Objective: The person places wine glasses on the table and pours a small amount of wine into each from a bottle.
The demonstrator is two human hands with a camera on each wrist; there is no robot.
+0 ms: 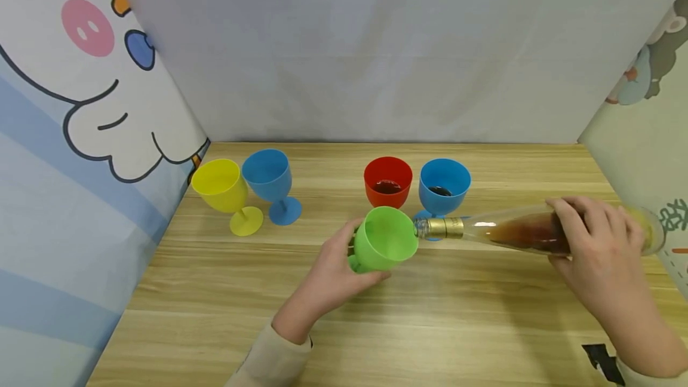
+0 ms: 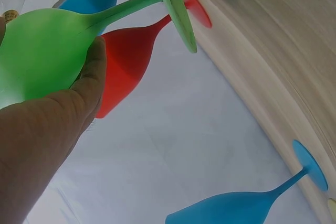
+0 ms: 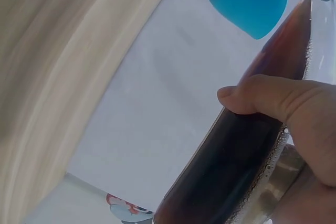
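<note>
In the head view my left hand [image 1: 342, 273] grips a green plastic goblet [image 1: 386, 237] by its bowl, raised above the table and tilted. The left wrist view shows the goblet's stem and foot free of the table. My right hand [image 1: 604, 249] holds a clear glass bottle [image 1: 516, 229] lying nearly level, with dark reddish-brown liquid inside. Its open mouth is at the right rim of the green goblet. No liquid is visible inside the goblet. In the right wrist view the thumb lies across the bottle [image 3: 226, 150].
Behind the green goblet stand a red goblet [image 1: 388, 175] and a blue goblet [image 1: 445, 181], each with some dark liquid. A yellow goblet [image 1: 220, 187] and another blue goblet [image 1: 269, 175] stand at the left. Black tape [image 1: 603, 362] lies near the right forearm on the wooden table [image 1: 430, 339].
</note>
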